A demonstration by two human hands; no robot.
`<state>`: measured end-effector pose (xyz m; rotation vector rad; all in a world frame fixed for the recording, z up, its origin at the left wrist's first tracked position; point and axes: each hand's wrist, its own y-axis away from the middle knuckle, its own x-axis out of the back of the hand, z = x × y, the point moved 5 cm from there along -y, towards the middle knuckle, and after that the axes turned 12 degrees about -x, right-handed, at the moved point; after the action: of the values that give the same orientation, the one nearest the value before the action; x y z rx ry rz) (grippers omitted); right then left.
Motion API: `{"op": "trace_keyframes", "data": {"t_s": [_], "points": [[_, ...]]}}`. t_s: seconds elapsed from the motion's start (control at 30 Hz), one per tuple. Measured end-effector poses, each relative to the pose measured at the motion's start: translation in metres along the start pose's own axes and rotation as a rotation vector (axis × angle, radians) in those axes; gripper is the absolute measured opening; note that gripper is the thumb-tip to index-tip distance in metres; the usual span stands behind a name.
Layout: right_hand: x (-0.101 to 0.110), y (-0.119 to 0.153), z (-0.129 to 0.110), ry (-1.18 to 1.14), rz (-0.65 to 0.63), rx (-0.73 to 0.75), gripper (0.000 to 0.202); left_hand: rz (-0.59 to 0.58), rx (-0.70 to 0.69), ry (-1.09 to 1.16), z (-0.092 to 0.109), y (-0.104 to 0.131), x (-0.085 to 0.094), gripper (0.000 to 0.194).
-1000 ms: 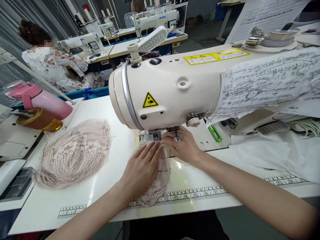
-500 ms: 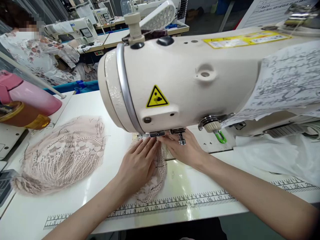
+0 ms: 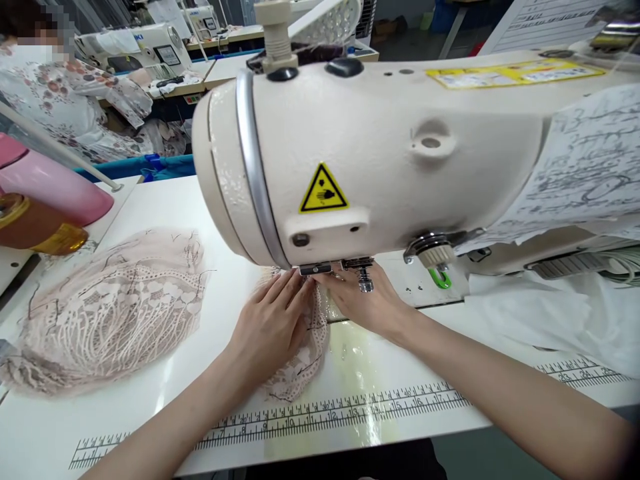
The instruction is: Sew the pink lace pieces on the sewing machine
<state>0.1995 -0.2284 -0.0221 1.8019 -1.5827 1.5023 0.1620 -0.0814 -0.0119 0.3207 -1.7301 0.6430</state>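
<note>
My left hand (image 3: 267, 327) lies flat, fingers stretched forward, on a pale pink lace piece (image 3: 303, 370) with dark thread ends. The lace runs from under the sewing machine head (image 3: 375, 153) toward the ruler marks. My right hand (image 3: 370, 297) rests at the right edge of the lace, fingers extended leftward beneath the machine head. The fingertips of both hands come close together near the needle area, where the machine hides part of them. A second pink lace piece (image 3: 120, 320) is spread on the white table left of my left hand.
A printed ruler (image 3: 310, 420) runs along the front of the table (image 3: 170, 373). White cloth (image 3: 540, 317) lies at right. A pink bottle (image 3: 60, 183) and an amber container (image 3: 40, 227) are at left. Further back, a person in a floral top (image 3: 65, 100) sits near another sewing machine (image 3: 150, 50).
The view has shifted slightly, so the machine head looks larger and the left-hand items sit further left. Both hands keep nearly the same pose on the lace.
</note>
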Motion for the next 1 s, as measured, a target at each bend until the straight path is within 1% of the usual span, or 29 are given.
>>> {"op": "trace_keyframes", "data": {"t_s": [0.13, 0.2, 0.3, 0.37, 0.5, 0.7, 0.77, 0.87, 0.93, 1.0], "points": [[0.003, -0.003, 0.004, -0.056, 0.141, -0.121, 0.019, 0.013, 0.009, 0.012, 0.000, 0.001, -0.001, 0.050], [0.004, -0.003, 0.005, -0.075, 0.188, -0.138, 0.019, 0.018, 0.013, 0.019, 0.000, 0.001, -0.002, 0.050], [0.007, -0.003, 0.001, -0.088, 0.191, -0.065, 0.017, 0.017, 0.016, 0.021, 0.000, 0.001, -0.001, 0.048], [0.009, -0.002, -0.001, -0.077, 0.170, -0.017, 0.015, 0.017, 0.024, 0.027, 0.000, 0.000, -0.001, 0.048], [0.009, -0.003, -0.004, 0.006, 0.117, 0.009, 0.018, 0.021, 0.031, 0.032, -0.001, -0.001, 0.000, 0.047], [0.009, -0.001, -0.007, 0.127, 0.160, 0.039, 0.021, 0.049, 0.030, 0.032, -0.001, -0.001, 0.003, 0.045], [0.011, 0.001, -0.009, 0.159, 0.152, 0.068, 0.022, 0.075, 0.013, 0.007, 0.000, -0.001, 0.010, 0.040], [0.017, 0.005, -0.013, 0.198, 0.132, 0.134, 0.026, 0.137, -0.024, 0.002, 0.004, 0.001, 0.031, 0.031], [0.020, 0.006, -0.016, 0.185, 0.126, 0.193, 0.027, 0.161, -0.133, 0.044, 0.012, 0.006, 0.047, 0.022], [0.020, 0.008, -0.018, 0.146, 0.122, 0.262, 0.027, 0.148, -0.329, 0.054, 0.026, 0.016, 0.060, 0.014]]}}
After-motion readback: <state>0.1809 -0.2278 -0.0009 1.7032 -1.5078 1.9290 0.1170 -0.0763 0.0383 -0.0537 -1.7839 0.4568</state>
